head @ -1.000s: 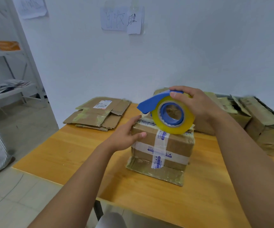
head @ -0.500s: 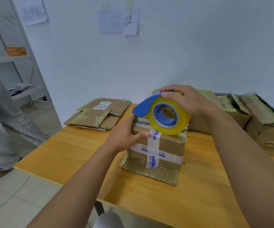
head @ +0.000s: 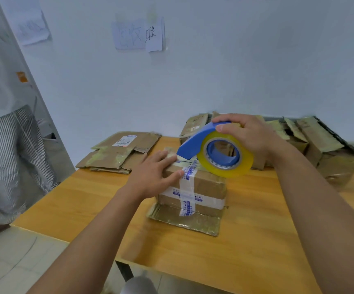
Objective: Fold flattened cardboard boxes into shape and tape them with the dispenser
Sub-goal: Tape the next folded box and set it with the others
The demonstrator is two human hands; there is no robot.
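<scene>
Now we press our left hand (head: pixel 152 175), fingers straight, flat on the box (head: pixel 195 187) on the table (head: pixel 246 240); our right hand (head: pixel 249 134) grips the dispenser (head: pixel 216 150) over the box's top, hiding the seam beneath.

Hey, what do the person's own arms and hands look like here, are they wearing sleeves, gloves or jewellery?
Both forearms are bare as far as the frame shows: no sleeves in view. The left hand and right hand wear no gloves, and no rings, watch or bracelets are visible.
</scene>
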